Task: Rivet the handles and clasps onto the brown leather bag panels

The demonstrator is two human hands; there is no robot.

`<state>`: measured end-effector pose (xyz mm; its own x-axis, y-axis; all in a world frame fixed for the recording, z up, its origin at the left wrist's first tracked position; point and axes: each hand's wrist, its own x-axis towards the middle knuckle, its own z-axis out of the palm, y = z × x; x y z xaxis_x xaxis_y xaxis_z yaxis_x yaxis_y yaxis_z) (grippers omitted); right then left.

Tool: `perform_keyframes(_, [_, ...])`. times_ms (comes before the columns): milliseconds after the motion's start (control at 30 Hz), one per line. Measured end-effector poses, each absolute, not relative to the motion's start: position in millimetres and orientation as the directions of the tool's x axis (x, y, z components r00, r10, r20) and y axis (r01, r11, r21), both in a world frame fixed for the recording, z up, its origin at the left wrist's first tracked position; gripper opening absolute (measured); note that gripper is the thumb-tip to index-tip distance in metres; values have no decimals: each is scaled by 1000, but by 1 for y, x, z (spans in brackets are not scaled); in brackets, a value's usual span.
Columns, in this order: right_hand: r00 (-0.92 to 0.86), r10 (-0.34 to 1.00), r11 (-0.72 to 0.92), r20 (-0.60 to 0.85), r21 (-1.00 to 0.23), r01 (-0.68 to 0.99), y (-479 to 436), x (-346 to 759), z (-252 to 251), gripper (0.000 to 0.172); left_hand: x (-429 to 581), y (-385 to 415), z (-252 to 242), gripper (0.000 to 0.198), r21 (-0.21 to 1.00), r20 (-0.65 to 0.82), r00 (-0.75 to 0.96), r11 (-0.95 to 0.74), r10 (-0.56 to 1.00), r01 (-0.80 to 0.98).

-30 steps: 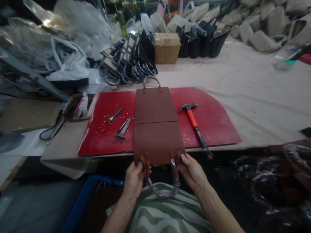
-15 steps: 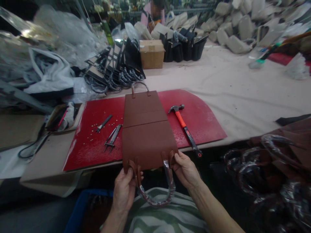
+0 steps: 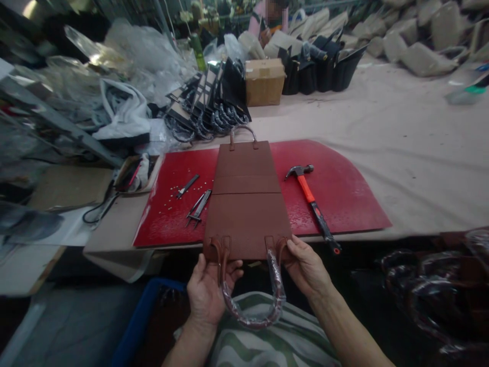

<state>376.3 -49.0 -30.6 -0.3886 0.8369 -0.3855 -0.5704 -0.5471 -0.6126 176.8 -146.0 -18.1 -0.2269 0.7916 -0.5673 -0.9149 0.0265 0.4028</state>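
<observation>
A long brown leather bag panel (image 3: 248, 216) lies with its near end over the table edge, a handle at each end. The near handle (image 3: 254, 322), wrapped in clear plastic, hangs down in front of me. My right hand (image 3: 308, 265) pinches the panel's near right corner by a small leather tab, thumb on top. My left hand (image 3: 208, 288) is at the near left corner, palm up, thumb apart from the fingers, which reach under the panel behind the handle strap. The far handle (image 3: 243, 127) stands up at the back.
A red board (image 3: 344, 204) lies beneath, with a claw hammer (image 3: 313, 206) on the right and metal punches (image 3: 198, 209) on the left. Farther back are a cardboard box (image 3: 265, 84) and black bag parts (image 3: 214, 97). A blue bin (image 3: 137, 321) stands below. A person (image 3: 269, 23) is across the table.
The view has swung left, so the table things appear farther right. My left thumb has come off the panel's corner tab and that hand has opened. My right hand keeps its pinch.
</observation>
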Motion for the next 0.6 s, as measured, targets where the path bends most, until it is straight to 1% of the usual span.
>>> perform_keyframes(67, [-398, 836, -547, -377, -625, -557, -50, 377, -32, 41, 181, -150, -24, 30, 317, -543, -175, 7, 821, -949])
perform_keyframes(133, [-402, 835, -548, -376, -642, -537, -50, 377, -34, 42, 184, -153, -29, 28, 255, -533, -143, -3, 834, -967])
perform_keyframes(200, [-405, 831, -552, -381, -650, -522, -52, 378, -35, 43, 186, -154, -33, 27, 236, -526, -134, -7, 840, -972])
perform_keyframes(333, [-441, 807, -586, -391, -620, -522, -60, 371, -40, 45, 191, -153, -38, 23, 260, -503, -138, -3, 853, -966])
perform_keyframes(400, [-470, 788, -613, -398, -582, -534, -68, 363, -41, 45, 196, -152, -38, 22, 305, -512, -152, 13, 845, -952])
perform_keyframes(433, [-487, 776, -628, -400, -560, -541, -72, 358, -41, 45, 200, -153, -38, 23, 346, -522, -171, 24, 835, -938])
perform_keyframes(533, [-556, 739, -671, -380, -492, -555, -83, 344, -36, 47, 211, -162, -38, 26, 546, -535, -295, 57, 792, -836])
perform_keyframes(600, [-600, 720, -689, -349, -467, -554, -88, 334, -31, 49, 213, -170, -39, 38, 703, -504, -418, 78, 756, -707])
